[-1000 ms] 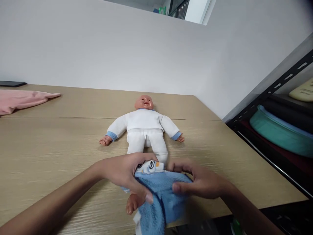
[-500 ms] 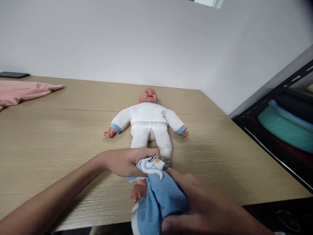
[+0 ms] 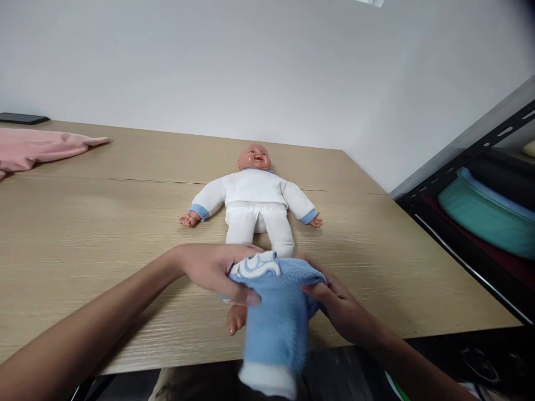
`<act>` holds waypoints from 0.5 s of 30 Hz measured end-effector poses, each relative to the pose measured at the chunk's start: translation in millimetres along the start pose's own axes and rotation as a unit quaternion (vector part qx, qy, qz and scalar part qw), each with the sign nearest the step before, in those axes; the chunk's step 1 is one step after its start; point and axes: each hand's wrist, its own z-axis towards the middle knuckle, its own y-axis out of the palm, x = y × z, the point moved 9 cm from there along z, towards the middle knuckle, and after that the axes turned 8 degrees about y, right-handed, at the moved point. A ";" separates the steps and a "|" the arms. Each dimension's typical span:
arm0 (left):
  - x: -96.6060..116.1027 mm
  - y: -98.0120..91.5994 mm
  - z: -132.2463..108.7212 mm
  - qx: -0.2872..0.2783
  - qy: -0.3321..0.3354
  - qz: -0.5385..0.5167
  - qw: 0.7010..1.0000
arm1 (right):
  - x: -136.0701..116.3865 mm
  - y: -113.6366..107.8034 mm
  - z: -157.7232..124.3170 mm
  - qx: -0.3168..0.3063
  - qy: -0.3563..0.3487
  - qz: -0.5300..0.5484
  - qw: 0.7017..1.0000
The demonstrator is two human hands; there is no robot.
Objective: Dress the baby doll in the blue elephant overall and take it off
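A blue terry cloth garment (image 3: 276,317) with a white cartoon patch and a white lower edge hangs between my hands. My left hand (image 3: 217,273) grips its upper left part, thumb in front. My right hand (image 3: 334,301) pinches its upper right side, thumb in front and fingers behind. Beyond it a baby doll (image 3: 257,186) lies face up on the table, arms spread, in a white body with blue cuffs. One bare doll foot (image 3: 237,319) shows left of the garment; the other foot is hidden behind it.
The wooden table (image 3: 125,217) reaches a wall at the back. A pink cloth (image 3: 42,146) lies at the far left, with a dark flat object (image 3: 23,118) behind it. On the right stands a black metal rack (image 3: 455,262) holding folded green fabric (image 3: 480,214).
My right hand has moved up and gripped the garment's upper right. The garment, bunched before, now hangs more spread out. The view has shifted slightly.
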 end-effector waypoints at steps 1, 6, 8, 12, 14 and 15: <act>-5.7 -3.7 -3.1 0.018 -0.015 -0.014 1.000 | 3.4 2.1 2.2 -0.008 0.025 0.000 1.000; -4.9 -11.4 -4.0 0.060 0.003 0.001 0.998 | -9.5 37.0 -1.5 -0.215 0.032 0.026 0.976; -1.7 -9.9 -1.5 0.058 0.006 0.001 0.998 | -10.8 38.3 -2.4 -0.233 0.024 0.033 0.972; -9.2 6.9 -2.6 -0.008 -0.038 -0.136 0.990 | 4.4 17.4 4.6 -0.118 0.039 0.037 0.991; -14.7 19.5 -6.4 -0.056 -0.075 -0.216 0.972 | 9.7 10.2 4.7 -0.072 0.053 0.033 0.995; -17.4 23.2 -8.1 -0.068 -0.093 -0.240 0.964 | 9.4 10.8 3.5 -0.070 0.058 0.032 0.995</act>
